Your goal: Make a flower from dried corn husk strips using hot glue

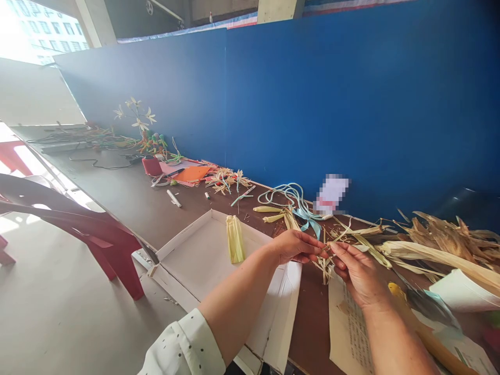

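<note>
My left hand [299, 247] and my right hand [357, 273] meet fingertip to fingertip above the table's near edge. Both are closed in a pinch on a thin, pale corn husk strip [327, 249], mostly covered by the fingers. Narrow husk pieces [324, 271] show just below; whether they hang from the fingers or lie on the table, I cannot tell. To the left, a folded yellow-green corn husk [235, 239] lies in a shallow white cardboard box lid [195, 271], partly under my left forearm. Beyond my hands are small rolled husks [269, 210] and a pale blue cord [289, 192].
Dried husks [441, 234] pile up at right beside a white cup [466, 289]. A written sheet [347, 323] lies under my right arm. Husk flowers [226, 179] and orange paper [191, 174] sit farther back. A blue panel [332, 104] borders the table; a red chair [97, 234] stands left.
</note>
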A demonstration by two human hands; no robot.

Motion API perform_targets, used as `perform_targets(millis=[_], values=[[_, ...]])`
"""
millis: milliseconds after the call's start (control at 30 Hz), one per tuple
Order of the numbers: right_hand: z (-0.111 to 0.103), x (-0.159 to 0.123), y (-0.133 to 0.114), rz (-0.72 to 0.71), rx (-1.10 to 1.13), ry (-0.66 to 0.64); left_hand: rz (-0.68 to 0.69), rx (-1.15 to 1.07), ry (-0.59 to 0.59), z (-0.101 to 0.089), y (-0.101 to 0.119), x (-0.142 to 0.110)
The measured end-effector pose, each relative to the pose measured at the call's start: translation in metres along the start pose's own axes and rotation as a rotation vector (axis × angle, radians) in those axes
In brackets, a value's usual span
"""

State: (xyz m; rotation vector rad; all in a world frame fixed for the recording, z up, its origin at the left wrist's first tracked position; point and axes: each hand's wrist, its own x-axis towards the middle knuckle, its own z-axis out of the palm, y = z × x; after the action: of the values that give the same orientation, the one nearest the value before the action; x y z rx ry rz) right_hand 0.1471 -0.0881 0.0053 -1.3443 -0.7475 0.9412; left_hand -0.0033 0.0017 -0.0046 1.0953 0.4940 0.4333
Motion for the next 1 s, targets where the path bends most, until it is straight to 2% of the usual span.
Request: perform_targets(millis=[133, 233, 300, 400, 500, 667, 867, 1000], values=[[0.001, 0.0, 0.001, -0.007, -0.053, -0.017, -0.012, 0.021, 0.014, 0.001, 0.0, -0.001], [-0.001, 0.003, 0.004, -0.059, -0.067, 0.017, 0.006, 0.071, 0.042, 0.005, 0.002, -0.001], [-0.006, 0.006, 0.007, -0.082, -0.077, 0.059, 0.029, 0.157, 0.136, 0.008, 0.001, 0.0], [-0.014, 0.011, 0.011, -0.055, -0.202, 0.105, 0.072, 0.439, 0.384, 0.009, -0.002, 0.004], [-0.019, 0.013, 0.013, -0.028, -0.422, 0.116, 0.135, 0.726, 0.502, 0.008, -0.006, 0.008], [-0.021, 0.01, 0.009, -0.036, -0.661, 0.051, 0.125, 0.892, 0.51, 0.007, -0.007, 0.006], [-0.026, 0.011, 0.01, 0.002, -0.649, 0.036, 0.111, 0.892, 0.51, 0.011, -0.003, 0.002], [-0.026, 0.011, 0.008, 0.037, -0.694, 0.019, 0.163, 0.821, 0.603, 0.011, 0.001, 0.001]])
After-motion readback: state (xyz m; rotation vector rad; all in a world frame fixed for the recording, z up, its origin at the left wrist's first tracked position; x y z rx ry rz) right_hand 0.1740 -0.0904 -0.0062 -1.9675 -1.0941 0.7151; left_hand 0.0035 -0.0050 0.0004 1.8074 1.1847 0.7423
